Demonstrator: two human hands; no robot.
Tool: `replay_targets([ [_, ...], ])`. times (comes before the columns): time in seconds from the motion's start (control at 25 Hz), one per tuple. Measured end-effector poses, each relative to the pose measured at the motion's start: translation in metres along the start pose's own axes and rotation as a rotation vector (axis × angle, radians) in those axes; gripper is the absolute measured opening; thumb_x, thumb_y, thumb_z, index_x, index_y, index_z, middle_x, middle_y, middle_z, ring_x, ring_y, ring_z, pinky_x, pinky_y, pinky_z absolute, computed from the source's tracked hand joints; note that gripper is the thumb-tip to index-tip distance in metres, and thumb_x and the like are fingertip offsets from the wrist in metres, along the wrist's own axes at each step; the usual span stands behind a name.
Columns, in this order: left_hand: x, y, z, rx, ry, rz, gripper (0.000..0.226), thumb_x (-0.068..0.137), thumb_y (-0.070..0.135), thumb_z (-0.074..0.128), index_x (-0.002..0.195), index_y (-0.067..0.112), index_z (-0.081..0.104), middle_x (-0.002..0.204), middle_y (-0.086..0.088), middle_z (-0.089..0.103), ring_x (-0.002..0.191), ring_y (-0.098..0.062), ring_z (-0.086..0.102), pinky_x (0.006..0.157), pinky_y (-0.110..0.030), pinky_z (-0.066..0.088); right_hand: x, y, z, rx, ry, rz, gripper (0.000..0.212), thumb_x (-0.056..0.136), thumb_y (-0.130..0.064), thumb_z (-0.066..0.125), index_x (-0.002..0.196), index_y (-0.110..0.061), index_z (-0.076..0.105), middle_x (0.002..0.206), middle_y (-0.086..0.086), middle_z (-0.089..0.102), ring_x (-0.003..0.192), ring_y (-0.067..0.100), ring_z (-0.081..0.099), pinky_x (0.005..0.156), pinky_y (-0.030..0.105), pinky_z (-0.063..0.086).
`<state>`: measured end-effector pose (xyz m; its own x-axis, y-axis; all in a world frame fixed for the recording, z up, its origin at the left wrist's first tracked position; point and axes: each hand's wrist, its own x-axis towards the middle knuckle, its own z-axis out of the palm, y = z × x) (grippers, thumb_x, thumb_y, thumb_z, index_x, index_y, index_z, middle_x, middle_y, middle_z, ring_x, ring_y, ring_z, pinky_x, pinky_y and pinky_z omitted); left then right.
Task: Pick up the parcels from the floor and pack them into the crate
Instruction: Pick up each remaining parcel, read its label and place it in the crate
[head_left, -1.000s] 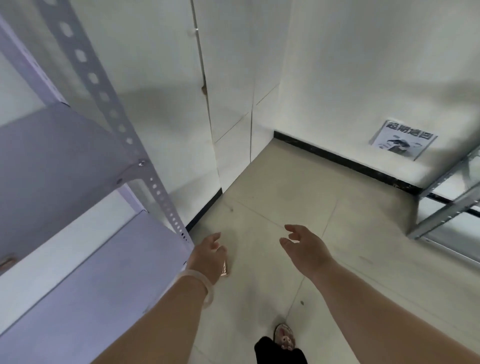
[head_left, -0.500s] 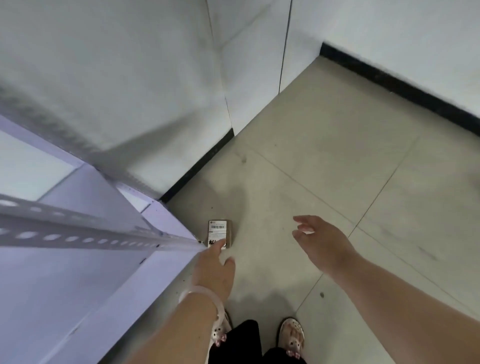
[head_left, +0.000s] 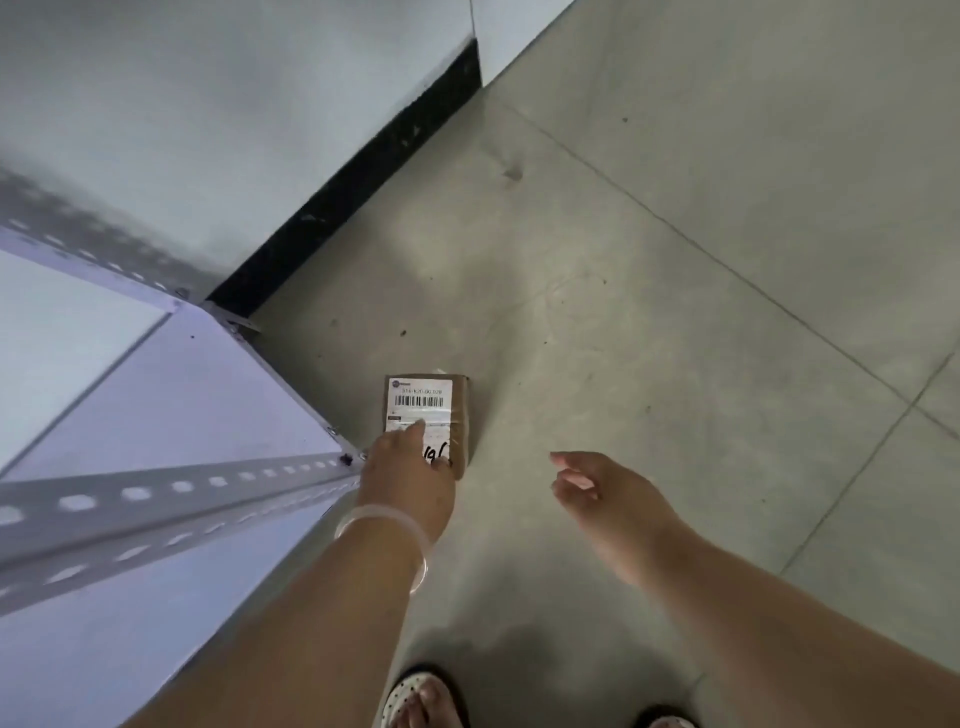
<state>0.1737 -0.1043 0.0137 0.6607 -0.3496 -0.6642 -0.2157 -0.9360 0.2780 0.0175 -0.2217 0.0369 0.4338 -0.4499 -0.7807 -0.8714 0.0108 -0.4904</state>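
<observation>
Bending toward a small brown parcel (head_left: 429, 402) that lies flat on the grey floor (head_left: 649, 312), label up, just beside the corner of a metal shelf rack (head_left: 182, 488), a person spreads the left hand (head_left: 405, 478) over the box's near end, forefinger straight across the white label and thumb out to the side. The fingers are apart and not closed round it, and whether they press the cardboard cannot be told. The right hand (head_left: 602, 493) hangs well apart from the parcel, fingers loose and holding nothing. No crate is in view. The likely trouble lies in the pickup: the box sits flat on the floor, so a one-handed pinch from above may slide over the smooth label and drop it. The rack's steel corner, close to the left wrist with its pale bracelet (head_left: 384, 525), could also catch the knuckles or the parcel as it rises. Bringing the free hand under the far edge would probably steady the lift.
</observation>
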Motion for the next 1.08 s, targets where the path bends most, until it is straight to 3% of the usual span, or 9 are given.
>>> replay_targets([
  [0.12,0.031,-0.003,0.012,0.074,-0.045,-0.082,0.069,0.092,0.027,0.046,0.152,0.019,0.012,0.153,-0.011,0.022,0.139,-0.032,0.025,0.115,-0.044,0.024,0.028,-0.003,0.036,0.132,-0.071,0.011,0.039,0.099,-0.025,0.045,0.138,-0.027,0.046,0.142,-0.003,0.051,0.126,0.014,0.051,0.100,0.024,0.039],
  [0.24,0.044,-0.003,0.016,0.020,-0.093,-0.191,0.082,0.089,0.026,0.050,0.152,0.022,-0.002,0.153,-0.011,0.017,0.138,-0.035,0.026,0.115,-0.046,0.025,0.050,-0.002,0.055,0.194,-0.124,0.033,0.043,0.099,-0.027,0.044,0.142,-0.030,0.040,0.147,-0.001,0.043,0.133,0.016,0.044,0.108,0.031,0.037],
  [0.4,0.035,0.003,0.030,-0.226,-0.184,-0.204,0.077,0.084,0.007,0.048,0.150,0.025,0.014,0.148,-0.014,0.026,0.119,-0.032,0.050,0.104,-0.038,0.044,0.066,-0.002,0.061,0.315,-0.136,0.066,0.045,0.099,-0.022,0.045,0.142,-0.029,0.035,0.132,-0.001,0.057,0.114,0.016,0.055,0.089,0.028,0.045],
  [0.52,0.022,0.001,0.040,-0.295,-0.217,-0.204,0.066,0.084,0.021,0.054,0.145,0.021,0.029,0.140,-0.013,0.040,0.108,-0.027,0.058,0.099,-0.036,0.048,0.061,0.005,0.054,0.312,-0.085,0.084,0.039,0.098,-0.021,0.048,0.136,-0.030,0.042,0.102,-0.008,0.061,0.097,0.016,0.062,0.078,0.027,0.049],
  [0.6,0.012,0.004,0.044,-0.328,-0.212,-0.174,0.057,0.087,0.027,0.055,0.141,0.021,0.039,0.130,-0.010,0.049,0.103,-0.025,0.061,0.096,-0.039,0.050,0.052,0.015,0.046,0.310,-0.005,0.114,0.036,0.096,-0.023,0.052,0.131,-0.027,0.049,0.101,-0.001,0.064,0.090,0.017,0.065,0.078,0.030,0.053],
  [0.72,-0.012,0.025,0.040,-0.390,-0.172,-0.106,0.042,0.091,0.026,0.057,0.133,0.028,0.049,0.124,-0.003,0.048,0.096,-0.017,0.057,0.084,-0.028,0.050,0.031,0.021,0.023,0.425,0.159,0.151,0.025,0.092,-0.026,0.059,0.116,-0.030,0.053,0.109,0.004,0.064,0.090,0.020,0.066,0.079,0.036,0.057],
  [0.8,-0.032,0.048,0.027,-0.465,-0.157,-0.081,0.040,0.092,0.024,0.057,0.131,0.030,0.047,0.115,0.003,0.055,0.088,-0.014,0.059,0.071,-0.024,0.051,0.011,0.013,0.000,0.490,0.229,0.134,0.021,0.091,-0.027,0.059,0.109,-0.035,0.050,0.113,0.000,0.061,0.096,0.022,0.066,0.080,0.040,0.058],
  [0.92,-0.063,0.084,-0.008,-0.551,-0.158,-0.053,0.037,0.093,0.025,0.056,0.128,0.032,0.044,0.110,0.007,0.065,0.084,-0.014,0.066,0.069,-0.029,0.057,-0.026,-0.013,-0.042,0.551,0.292,0.064,0.020,0.092,-0.022,0.059,0.106,-0.031,0.049,0.108,-0.008,0.061,0.099,0.022,0.066,0.084,0.048,0.056],
  [1.08,-0.131,0.146,-0.089,-0.592,-0.087,0.072,0.034,0.093,0.023,0.056,0.125,0.028,0.044,0.107,0.008,0.065,0.075,-0.007,0.063,0.051,-0.011,0.047,-0.101,-0.072,-0.119,0.559,0.388,-0.077,0.023,0.090,-0.015,0.061,0.104,-0.028,0.048,0.098,-0.017,0.059,0.099,0.019,0.065,0.085,0.040,0.055],
])
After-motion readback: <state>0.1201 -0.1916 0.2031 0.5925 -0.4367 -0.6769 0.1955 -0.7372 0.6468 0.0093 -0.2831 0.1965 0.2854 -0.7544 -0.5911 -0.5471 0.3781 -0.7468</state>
